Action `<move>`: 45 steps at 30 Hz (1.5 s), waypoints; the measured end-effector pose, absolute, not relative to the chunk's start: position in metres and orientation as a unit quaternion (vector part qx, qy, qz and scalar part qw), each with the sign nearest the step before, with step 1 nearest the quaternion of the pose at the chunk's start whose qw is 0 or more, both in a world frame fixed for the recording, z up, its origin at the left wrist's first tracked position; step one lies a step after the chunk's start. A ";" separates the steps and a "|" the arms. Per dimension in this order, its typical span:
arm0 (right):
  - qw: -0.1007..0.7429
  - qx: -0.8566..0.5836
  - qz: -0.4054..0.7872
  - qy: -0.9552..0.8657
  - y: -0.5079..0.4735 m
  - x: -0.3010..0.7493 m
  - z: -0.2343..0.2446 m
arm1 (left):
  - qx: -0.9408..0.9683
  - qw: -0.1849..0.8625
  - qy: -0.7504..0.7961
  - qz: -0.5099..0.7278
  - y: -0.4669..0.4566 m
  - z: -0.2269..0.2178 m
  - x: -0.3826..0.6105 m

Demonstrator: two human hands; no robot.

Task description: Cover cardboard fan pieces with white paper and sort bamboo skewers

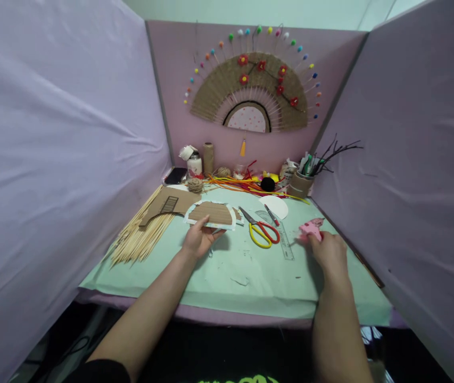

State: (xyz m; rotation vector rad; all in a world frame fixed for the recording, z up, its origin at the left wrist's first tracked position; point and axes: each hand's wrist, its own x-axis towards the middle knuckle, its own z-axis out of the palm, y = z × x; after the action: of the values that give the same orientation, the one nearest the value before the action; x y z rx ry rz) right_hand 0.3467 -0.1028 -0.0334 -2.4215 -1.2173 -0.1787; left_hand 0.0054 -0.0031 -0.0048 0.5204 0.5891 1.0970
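Observation:
My left hand grips a half-round piece of cardboard with a pale edging, thumb on top and fingers beneath, above the table. Over on the right, my right hand pinches a crumpled pink patterned scrap, its far edge blurred. Between the hands lie scissors with one red and one yellow handle, blades partly apart. Close by them are a clear ruler, a clear protractor, a red-tipped pen and a white paper disc.
Thin bamboo sticks lie at left beside a cut cardboard sheet. Along the back are twine, colourful pipe cleaners, a black pompom and a cup with twigs. A decorated fan hangs on the back panel.

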 end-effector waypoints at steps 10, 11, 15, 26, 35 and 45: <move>0.619 -0.622 0.218 -0.427 -0.118 0.234 0.003 | 0.295 0.737 0.272 0.544 -0.014 -0.007 0.013; 0.622 -0.608 0.231 -0.436 -0.120 0.223 0.002 | 0.300 0.732 0.273 0.548 -0.015 -0.007 0.014; 0.615 -0.580 0.257 -0.469 -0.124 0.199 -0.006 | 0.309 0.725 0.278 0.548 -0.016 -0.009 0.016; 0.569 -0.601 0.243 -0.506 -0.119 0.183 -0.012 | 0.347 0.718 0.278 0.536 -0.015 -0.017 0.017; 0.570 -0.598 0.239 -0.510 -0.116 0.184 -0.016 | 0.358 0.719 0.272 0.530 -0.015 -0.019 0.017; 0.563 -0.612 0.225 -0.507 -0.116 0.184 -0.016 | 0.357 0.726 0.269 0.523 -0.014 -0.022 0.017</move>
State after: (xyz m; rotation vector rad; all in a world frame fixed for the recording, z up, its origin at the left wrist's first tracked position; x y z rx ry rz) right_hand 0.1838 -0.1164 -0.0161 -1.4417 -1.1931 0.5303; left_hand 0.0174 -0.0138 -0.0217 0.7882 0.5925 1.1537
